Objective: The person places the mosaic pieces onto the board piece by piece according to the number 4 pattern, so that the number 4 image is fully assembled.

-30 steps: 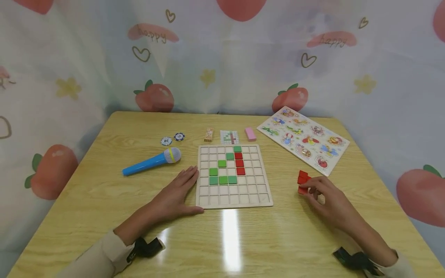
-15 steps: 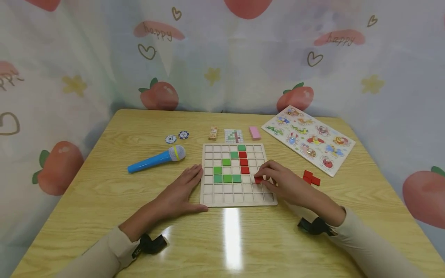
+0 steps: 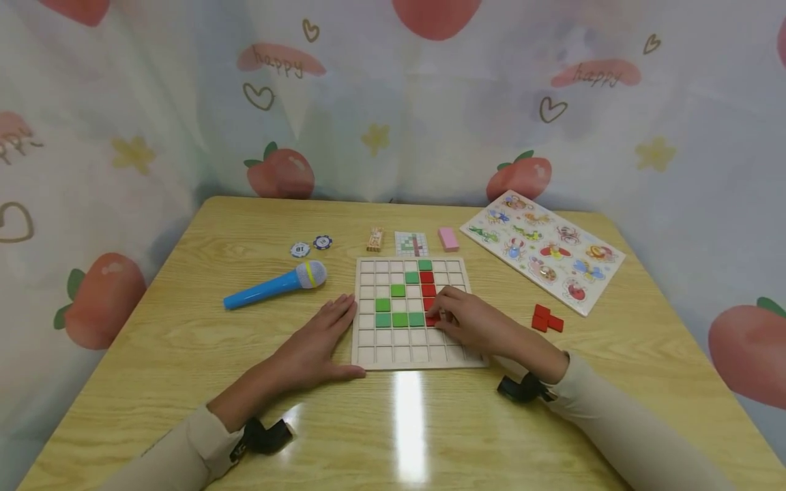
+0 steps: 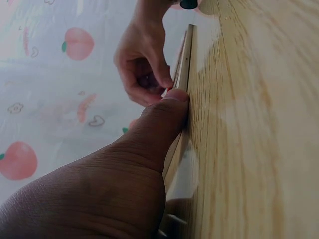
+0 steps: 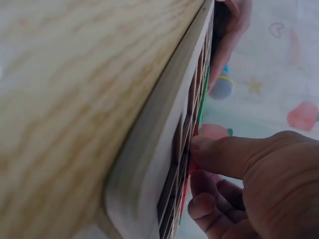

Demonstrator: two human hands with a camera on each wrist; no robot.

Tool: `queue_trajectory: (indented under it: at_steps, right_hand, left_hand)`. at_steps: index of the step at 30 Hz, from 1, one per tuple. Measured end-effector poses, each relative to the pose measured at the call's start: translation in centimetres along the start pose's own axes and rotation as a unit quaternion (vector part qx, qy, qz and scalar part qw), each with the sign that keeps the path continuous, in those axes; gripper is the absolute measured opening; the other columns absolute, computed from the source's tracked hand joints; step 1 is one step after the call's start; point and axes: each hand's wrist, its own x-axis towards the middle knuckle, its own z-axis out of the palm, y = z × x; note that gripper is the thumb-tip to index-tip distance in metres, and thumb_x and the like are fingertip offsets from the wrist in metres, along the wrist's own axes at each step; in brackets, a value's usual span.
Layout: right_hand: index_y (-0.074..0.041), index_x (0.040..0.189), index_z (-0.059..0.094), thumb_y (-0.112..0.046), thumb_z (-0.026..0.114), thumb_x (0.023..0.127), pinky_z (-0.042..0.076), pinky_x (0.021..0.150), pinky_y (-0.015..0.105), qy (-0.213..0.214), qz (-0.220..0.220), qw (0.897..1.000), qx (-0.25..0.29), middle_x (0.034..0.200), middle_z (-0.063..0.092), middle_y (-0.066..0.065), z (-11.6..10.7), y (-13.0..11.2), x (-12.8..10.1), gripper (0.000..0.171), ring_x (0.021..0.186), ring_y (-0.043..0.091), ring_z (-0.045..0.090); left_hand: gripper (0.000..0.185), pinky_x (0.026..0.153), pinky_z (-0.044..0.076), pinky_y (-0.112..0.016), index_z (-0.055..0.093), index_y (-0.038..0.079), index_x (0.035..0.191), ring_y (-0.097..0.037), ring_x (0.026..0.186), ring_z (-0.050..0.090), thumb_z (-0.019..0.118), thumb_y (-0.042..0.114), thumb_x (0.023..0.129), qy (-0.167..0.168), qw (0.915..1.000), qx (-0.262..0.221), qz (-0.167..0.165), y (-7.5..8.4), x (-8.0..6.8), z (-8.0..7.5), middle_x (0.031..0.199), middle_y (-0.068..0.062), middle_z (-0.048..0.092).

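Red tile (image 3: 433, 318) sits on the grid board (image 3: 417, 358), pinched under the fingertips of your right hand (image 3: 469, 322), in the square directly below the column of red tiles (image 3: 426, 283) and just right of the green row (image 3: 400, 319). Whether the tile is fully seated in its square cannot be told; your fingers cover most of it. Your right hand is curled, thumb and forefinger closed on the tile, the other fingers folded beneath, as the right wrist view confirms, with your thumb (image 5: 224, 154) against the board's face.

Your left hand (image 3: 319, 341) lies flat on the counter (image 3: 184, 354), fingers straight and together, pressed against the left edge of the board. The left wrist view shows your thumb (image 4: 167, 112) touching the board's rim. It holds nothing.

Green tiles form a step pattern on the board, to the left of your right hand. To the right of that hand, well apart on the counter, lie spare red tiles (image 3: 546, 319). Beyond them sits an animal puzzle board (image 3: 546, 240). Beyond your left hand lies a blue toy microphone (image 3: 273, 285), with two poker chips (image 3: 310, 246) farther off. Past the board's far edge are a small wooden block (image 3: 374, 239), a pattern card (image 3: 411, 243) and a pink eraser (image 3: 448, 239).
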Motion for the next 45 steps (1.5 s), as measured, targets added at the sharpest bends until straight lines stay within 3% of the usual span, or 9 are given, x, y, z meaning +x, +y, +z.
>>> queue_trajectory:
  at_steps: [7,12,15,18,21,25,30,39,45]
  right_hand:
    - [-0.014,0.114,0.08,-0.009,0.075,0.1,0.063,0.088,0.032,0.002,-0.035,0.999,-0.038,0.118,0.069,0.001,-0.3,0.4,-0.3,0.016,0.102,0.013,0.068]
    - [-0.016,0.131,0.074,-0.005,0.071,0.102,0.063,0.095,0.036,0.021,-0.037,0.998,-0.036,0.13,0.065,0.0,-0.9,1.2,-2.2,0.032,0.113,0.014,0.066]
    - [-0.015,0.136,0.07,0.004,0.07,0.098,0.061,0.085,0.028,0.087,-0.042,0.995,-0.016,0.128,0.067,0.001,-2.2,2.5,-4.5,0.042,0.102,0.008,0.063]
    - [-0.012,0.13,0.071,0.013,0.072,0.092,0.053,0.071,0.017,0.18,-0.04,0.983,-0.017,0.117,0.071,0.001,-3.7,4.7,-7.7,0.046,0.085,0.001,0.056]
    - [-0.009,0.123,0.071,0.016,0.074,0.089,0.046,0.068,0.011,0.246,0.01,0.969,-0.028,0.107,0.07,-0.001,-4.7,6.8,-11.5,0.042,0.08,-0.004,0.051]
    - [-0.003,0.125,0.067,0.009,0.075,0.092,0.047,0.069,0.01,0.22,0.108,0.969,-0.02,0.111,0.068,0.006,-4.5,8.8,-15.6,0.036,0.085,-0.007,0.053]
    - [-0.001,0.131,0.066,-0.007,0.08,0.095,0.051,0.069,0.017,0.149,0.173,0.974,-0.013,0.113,0.064,0.013,-3.4,10.3,-17.0,0.039,0.085,-0.002,0.054]
    - [-0.002,0.118,0.072,-0.007,0.078,0.096,0.048,0.068,0.019,0.155,0.201,0.966,-0.041,0.11,0.064,0.013,-2.9,10.7,-16.5,0.023,0.084,0.001,0.053]
    - [-0.002,0.114,0.069,-0.002,0.079,0.093,0.049,0.065,0.019,0.167,0.183,0.967,-0.05,0.107,0.064,0.012,-2.9,10.7,-16.4,0.023,0.082,0.001,0.053]
  left_hand:
    - [0.125,0.136,0.022,-0.056,0.016,0.012,0.172,-0.031,0.17,0.009,0.078,0.075,0.083,0.01,0.9999,-0.003,0.003,-0.2,0.2,0.2,0.182,-0.007,0.008]
    - [0.126,0.136,0.022,-0.058,0.016,0.013,0.172,-0.033,0.17,0.009,0.077,0.076,0.082,0.008,1.0,-0.005,0.0,-0.1,0.3,0.4,0.182,-0.006,0.008]
    - [0.126,0.135,0.023,-0.058,0.017,0.014,0.172,-0.033,0.17,0.01,0.077,0.077,0.082,0.011,0.9999,-0.008,-0.002,-0.1,0.2,0.7,0.182,-0.006,0.009]
    - [0.126,0.135,0.024,-0.059,0.017,0.014,0.172,-0.034,0.169,0.01,0.076,0.079,0.081,0.008,0.9999,-0.011,-0.005,-0.2,0.1,1.0,0.182,-0.005,0.009]
    - [0.127,0.135,0.024,-0.059,0.017,0.015,0.172,-0.034,0.169,0.01,0.075,0.08,0.081,0.003,0.9999,-0.01,-0.008,-0.4,-0.1,1.4,0.182,-0.005,0.008]
    - [0.126,0.134,0.025,-0.059,0.017,0.014,0.172,-0.036,0.169,0.011,0.073,0.081,0.081,0.005,1.0,-0.001,-0.004,-0.5,-0.3,1.4,0.182,-0.006,0.009]
    - [0.126,0.133,0.027,-0.061,0.018,0.013,0.172,-0.037,0.169,0.012,0.073,0.081,0.082,0.012,0.9999,-0.002,0.001,-0.7,-0.4,1.0,0.182,-0.007,0.01]
    - [0.126,0.133,0.026,-0.061,0.018,0.015,0.172,-0.037,0.169,0.012,0.073,0.082,0.081,0.018,0.9998,-0.005,0.002,-0.8,0.0,0.8,0.182,-0.006,0.01]
    - [0.126,0.133,0.027,-0.062,0.018,0.015,0.172,-0.039,0.168,0.012,0.074,0.081,0.081,0.016,0.9998,-0.007,0.0,-0.8,0.0,0.8,0.182,-0.007,0.01]
